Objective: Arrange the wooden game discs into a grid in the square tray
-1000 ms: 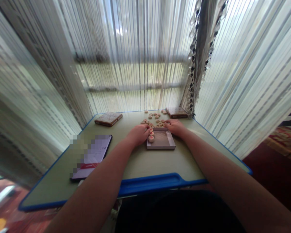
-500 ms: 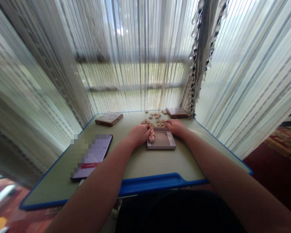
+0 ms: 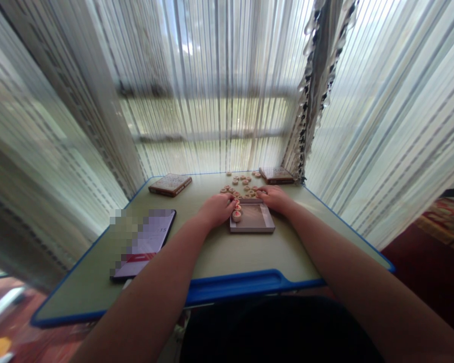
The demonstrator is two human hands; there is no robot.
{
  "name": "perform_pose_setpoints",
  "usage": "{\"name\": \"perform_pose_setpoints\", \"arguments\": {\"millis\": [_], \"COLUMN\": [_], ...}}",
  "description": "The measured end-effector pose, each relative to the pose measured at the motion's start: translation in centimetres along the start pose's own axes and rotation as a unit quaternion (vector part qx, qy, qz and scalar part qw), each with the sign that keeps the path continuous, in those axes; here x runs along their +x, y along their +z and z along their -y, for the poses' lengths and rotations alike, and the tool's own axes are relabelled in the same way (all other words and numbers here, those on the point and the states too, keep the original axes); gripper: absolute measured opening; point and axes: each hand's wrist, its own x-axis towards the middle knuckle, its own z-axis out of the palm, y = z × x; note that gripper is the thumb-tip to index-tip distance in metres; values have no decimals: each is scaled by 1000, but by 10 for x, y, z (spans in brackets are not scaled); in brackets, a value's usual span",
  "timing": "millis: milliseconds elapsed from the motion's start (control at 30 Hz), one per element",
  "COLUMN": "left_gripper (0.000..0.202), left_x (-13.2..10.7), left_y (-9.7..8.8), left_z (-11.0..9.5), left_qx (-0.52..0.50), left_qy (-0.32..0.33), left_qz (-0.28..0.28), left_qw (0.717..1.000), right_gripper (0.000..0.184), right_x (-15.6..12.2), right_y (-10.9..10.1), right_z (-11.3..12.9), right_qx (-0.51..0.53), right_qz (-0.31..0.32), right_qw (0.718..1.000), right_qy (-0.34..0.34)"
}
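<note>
A shallow open box (image 3: 252, 229) lies on the table, with a short row of round Chinese chess pieces (image 3: 236, 216) along its left side, red characters on top. My left hand (image 3: 216, 209) reaches over the box's left wall, its fingers closed at the far piece of that row, which they partly cover. Beyond the box's far right corner, my right hand (image 3: 275, 198) has its fingertips pinched on a piece at the edge of the loose Chinese chess pieces (image 3: 245, 182). Several of these pieces lie scattered behind the box.
A tablet (image 3: 147, 242) lies at the left of the blue-edged table (image 3: 227, 257). Two flat patterned boxes stand toward the back, a left box (image 3: 170, 184) and a right box (image 3: 277, 175). Striped sheer curtains (image 3: 212, 116) hang behind the table.
Both hands stay almost where they were, at the box and the loose pieces. A number on the tablet screen has changed.
</note>
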Motion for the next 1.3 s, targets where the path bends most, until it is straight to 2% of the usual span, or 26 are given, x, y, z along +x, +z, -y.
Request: {"name": "perform_pose_setpoints", "arguments": {"millis": [833,1067,1300], "left_gripper": [37,36,36], "left_x": [-1,-1,0], "left_y": [-1,0,-1], "left_z": [-1,1,0], "left_qx": [5,14,19], "left_qy": [-5,11,-10], "left_qz": [7,-4,-9], "left_qw": [1000,1000,1000], "right_gripper": [43,43,42], "right_x": [-2,-1,1], "right_y": [-2,0,2], "right_z": [1,-1,-2], "right_qx": [2,9,10], "right_qz": [6,2,5], "right_qw": [1000,1000,1000], "right_qy": [7,-4,5]}}
